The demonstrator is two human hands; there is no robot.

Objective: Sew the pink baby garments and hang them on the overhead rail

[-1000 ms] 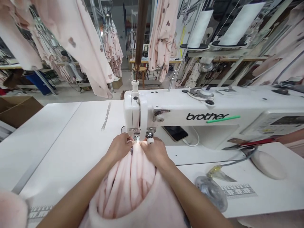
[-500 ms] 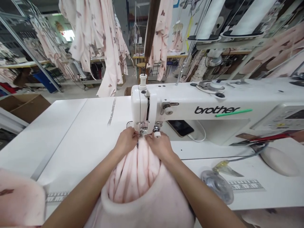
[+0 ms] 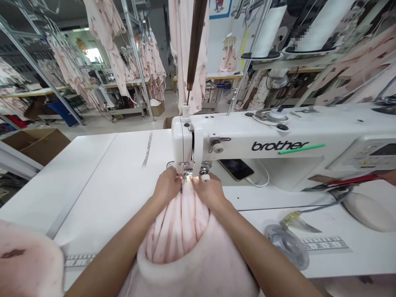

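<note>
A white Brother sewing machine (image 3: 278, 142) stands on the white table (image 3: 102, 181). A bunched pale pink garment (image 3: 185, 239) runs from my lap up to the needle and presser foot (image 3: 187, 175). My left hand (image 3: 167, 186) pinches the fabric just left of the needle. My right hand (image 3: 208, 190) grips the fabric just right of it. Both hands are closed on the cloth and nearly touch each other under the machine head.
A phone (image 3: 236, 168) with a white cable lies behind the machine arm. A clear round lid (image 3: 287, 245), a yellow-handled snipper (image 3: 295, 222) and a beige pad (image 3: 368, 210) lie at the right. More pink fabric (image 3: 27, 264) sits lower left. Pink garments hang on racks behind; a cardboard box (image 3: 37, 142) is at the left.
My hands stay pinched on the fabric at the needle. The camera has turned a little, so the machine sits further right in view and the hanging garments have shifted.
</note>
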